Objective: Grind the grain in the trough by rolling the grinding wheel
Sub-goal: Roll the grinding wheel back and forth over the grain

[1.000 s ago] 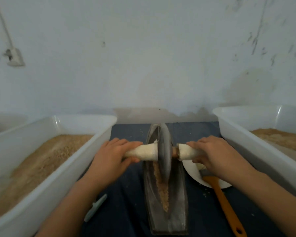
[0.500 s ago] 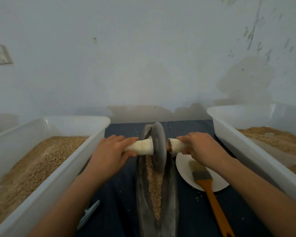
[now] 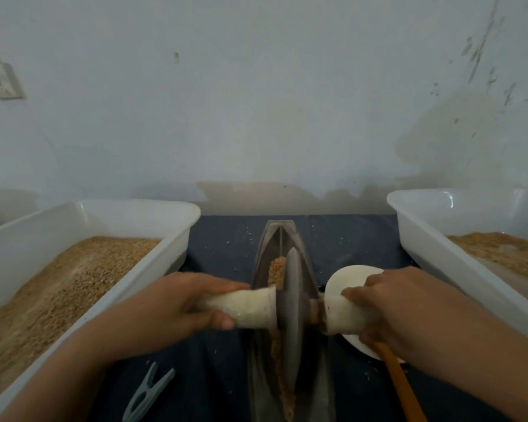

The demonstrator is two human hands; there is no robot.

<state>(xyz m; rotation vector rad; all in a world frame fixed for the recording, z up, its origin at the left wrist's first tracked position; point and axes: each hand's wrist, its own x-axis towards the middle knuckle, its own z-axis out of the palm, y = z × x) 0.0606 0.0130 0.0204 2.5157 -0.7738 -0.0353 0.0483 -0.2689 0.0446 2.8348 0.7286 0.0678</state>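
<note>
Both hands are wrapped round the white handles, left hand [image 3: 168,303] and right hand [image 3: 400,309], either side of the wheel [image 3: 291,315]. Wheel stands upright in the trough [image 3: 305,269] at lower centre, grain [image 3: 276,269] just behind it.

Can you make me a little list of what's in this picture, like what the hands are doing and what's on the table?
left hand: grips the left white handle
right hand: grips the right white handle
grinding wheel: upright in the trough
grain: along the trough's groove
left tub: holds grain
right tub: holds brown meal
white plate: under the right hand
orange handle: beside the trough
grey clothes peg: on the dark cloth
</note>
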